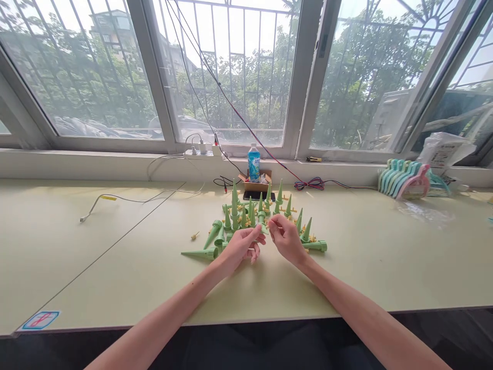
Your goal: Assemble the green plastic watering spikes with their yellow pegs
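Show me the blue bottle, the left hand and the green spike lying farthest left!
Blue bottle [253, 164], head view: on its label.
Left hand [240, 243], head view: on its thumb side.
Green spike [200, 254], head view: on its tapering body.

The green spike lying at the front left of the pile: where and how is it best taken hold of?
Pinch the green spike by the middle of its tapered body, probably from above and the left. It lies on its side, thin tip pointing left, while its wider collared end sits close to other spikes and the left hand.
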